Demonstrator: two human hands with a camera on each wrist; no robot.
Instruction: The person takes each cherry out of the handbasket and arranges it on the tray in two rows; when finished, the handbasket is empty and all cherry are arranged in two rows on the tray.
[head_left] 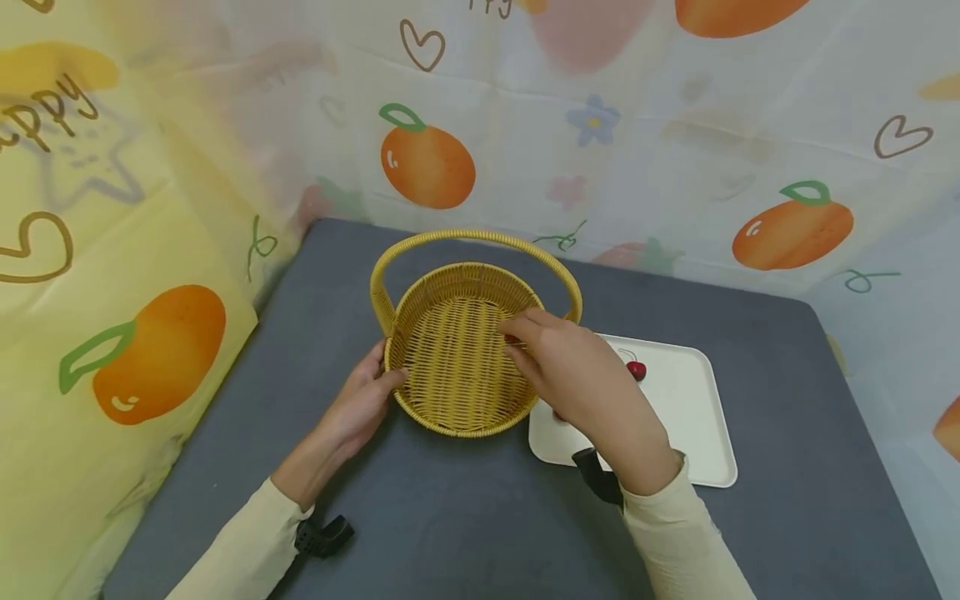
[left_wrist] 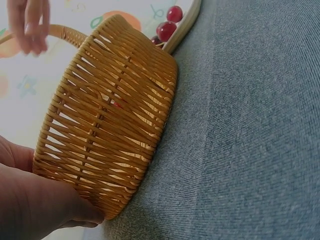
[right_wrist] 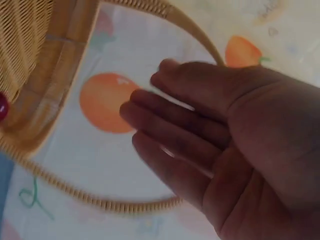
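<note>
A round woven basket (head_left: 457, 367) with a tall arched handle stands on the grey table. My left hand (head_left: 367, 396) grips its left rim, thumb over the inside and fingers outside; the left wrist view shows this grip (left_wrist: 45, 200) close up. Above the basket's right side is my right hand (head_left: 573, 367). In the right wrist view this hand (right_wrist: 220, 135) has loosely extended fingers and holds nothing. A red cherry (right_wrist: 2, 106) lies inside the basket there, and a dark red bit (head_left: 512, 339) shows by the fingertips in the head view.
Right of the basket is a white tray (head_left: 682, 417), partly under my right forearm. A cherry with a stem (head_left: 636, 370) lies on it; the left wrist view shows more cherries (left_wrist: 166, 31) there. Printed cloth (head_left: 510, 167) hangs behind the table.
</note>
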